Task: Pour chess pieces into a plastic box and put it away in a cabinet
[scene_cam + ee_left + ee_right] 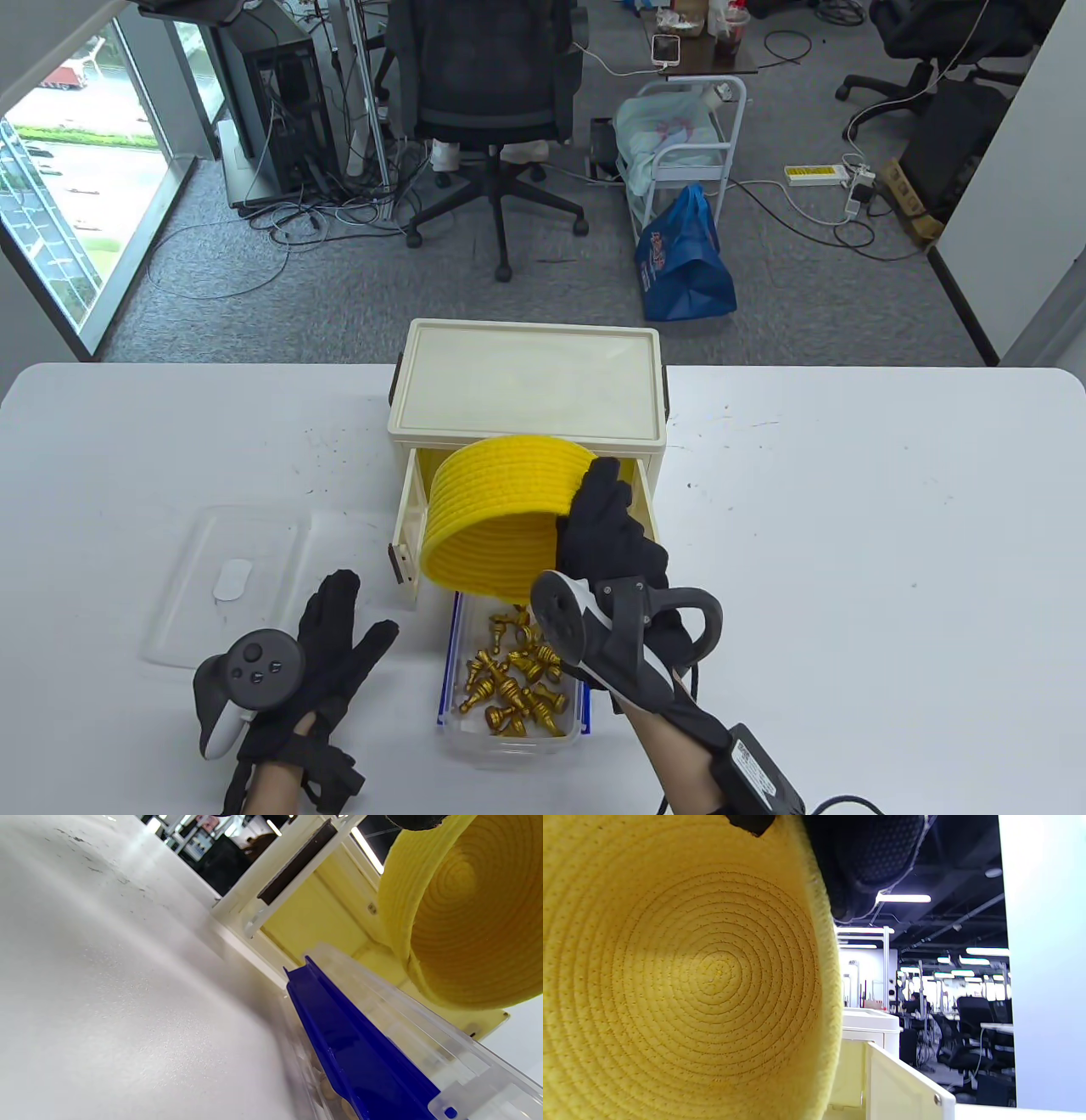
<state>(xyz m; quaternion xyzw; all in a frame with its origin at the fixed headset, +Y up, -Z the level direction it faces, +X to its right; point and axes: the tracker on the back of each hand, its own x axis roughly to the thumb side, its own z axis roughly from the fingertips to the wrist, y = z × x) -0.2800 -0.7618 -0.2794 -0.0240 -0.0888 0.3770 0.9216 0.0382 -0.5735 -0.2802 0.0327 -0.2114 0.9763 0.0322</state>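
My right hand [607, 531] grips the right rim of a yellow woven basket [501, 518] and holds it tipped, its mouth facing down toward me. The basket's inside [712, 971] looks empty in the right wrist view. Below it a clear plastic box [509, 739] with blue clips [352, 1039] holds several gold chess pieces [513, 679]. My left hand [327, 645] lies flat and open on the table, left of the box. Behind the basket stands a cream cabinet [526, 382] with its doors open [407, 526].
The box's clear lid [225, 586] lies on the white table [848, 552] to the left of my left hand. The cabinet's open doors [899, 1086] flank the basket. Beyond the table's far edge are an office chair [492, 110] and a blue bag [683, 255].
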